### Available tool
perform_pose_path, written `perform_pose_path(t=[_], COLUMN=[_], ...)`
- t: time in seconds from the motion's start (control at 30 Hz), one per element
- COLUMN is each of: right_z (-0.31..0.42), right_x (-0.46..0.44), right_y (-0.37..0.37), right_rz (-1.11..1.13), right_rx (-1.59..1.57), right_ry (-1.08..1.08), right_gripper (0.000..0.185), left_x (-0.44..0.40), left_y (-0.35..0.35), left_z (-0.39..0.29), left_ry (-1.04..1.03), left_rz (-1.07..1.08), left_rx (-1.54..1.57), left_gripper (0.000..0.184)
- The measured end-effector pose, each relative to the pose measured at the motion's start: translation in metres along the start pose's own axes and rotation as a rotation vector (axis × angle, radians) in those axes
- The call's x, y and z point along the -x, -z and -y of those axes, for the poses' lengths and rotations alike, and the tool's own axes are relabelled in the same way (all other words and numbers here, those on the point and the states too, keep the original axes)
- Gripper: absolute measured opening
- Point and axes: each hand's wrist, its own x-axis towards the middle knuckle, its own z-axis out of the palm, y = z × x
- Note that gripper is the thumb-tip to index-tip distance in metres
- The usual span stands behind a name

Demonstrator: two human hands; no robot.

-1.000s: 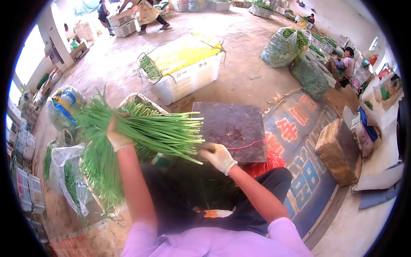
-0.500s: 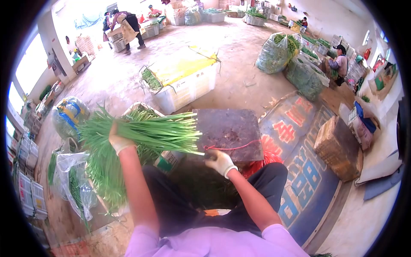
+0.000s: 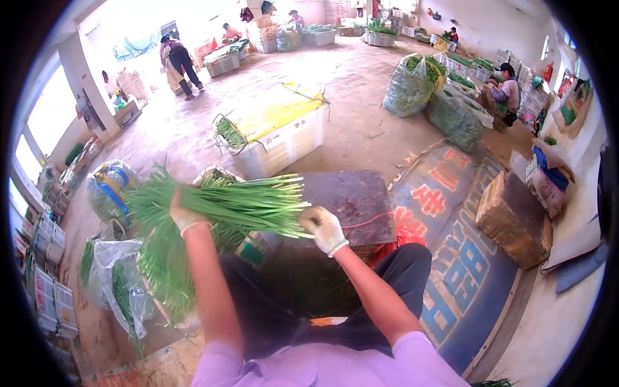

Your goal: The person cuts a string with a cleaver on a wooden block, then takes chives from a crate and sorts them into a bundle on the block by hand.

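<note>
My left hand (image 3: 185,211), in a pale glove and slightly blurred, is closed around a thick bunch of garlic chives (image 3: 258,200), held sideways with the pale cut ends to the right. My right hand (image 3: 325,229), gloved too, has its fingers curled in a pinch at those cut ends. Beneath the bunch, more chives (image 3: 164,271) fill a crate by my left leg. A dark wooden block (image 3: 354,193) stands in front of me. Across its top runs a thin red string (image 3: 371,220), passing behind my right hand, and a red bundle of strings (image 3: 407,229) hangs at its right side.
A white crate (image 3: 293,145) with a yellow cover stands ahead. Stuffed plastic bags (image 3: 409,87) sit to the right, near a second wooden block (image 3: 516,219). A printed mat (image 3: 445,258) lies by my right leg. Other people (image 3: 180,61) work farther off.
My right hand has moved up and slightly left from the string at the block's front edge to the chives' cut ends. The bunch has shifted slightly right. A person in the back has moved left.
</note>
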Motion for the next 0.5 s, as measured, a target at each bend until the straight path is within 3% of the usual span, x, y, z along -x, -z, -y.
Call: perform_pose_path(t=[0.13, 0.2, 0.27, 0.33, 0.4, 0.5], right_z=[-0.043, -0.086, -0.114, -0.11, -0.077, -0.026], right_x=[0.029, 0.051, 0.074, 0.079, 0.051, 0.018], right_y=[0.015, 0.032, 0.042, 0.019, 0.007, 0.004], right_rz=[-0.239, -0.167, 0.465, 0.176, -0.039, 0.013], right_rx=[-0.131, 0.133, 0.469, 0.364, -0.073, -0.165], right_ry=[-0.294, -0.335, -0.389, -0.316, -0.276, -0.402], right_gripper=[0.017, 0.018, 0.027, 0.03, 0.028, 0.025], left_x=[0.009, 0.0, -0.004, -0.011, -0.011, -0.011], left_y=[-0.013, -0.007, -0.001, -0.004, -0.003, -0.002], left_z=[-0.004, -0.009, -0.012, -0.009, -0.007, -0.006], left_ry=[0.004, -0.01, -0.019, -0.016, 0.003, 0.036], left_rz=[-0.114, -0.122, -0.127, -0.164, -0.156, -0.177], left_rx=[0.051, 0.042, 0.024, 0.086, 0.103, 0.062], left_gripper=[0.015, 0.016, 0.017, 0.018, 0.019, 0.021])
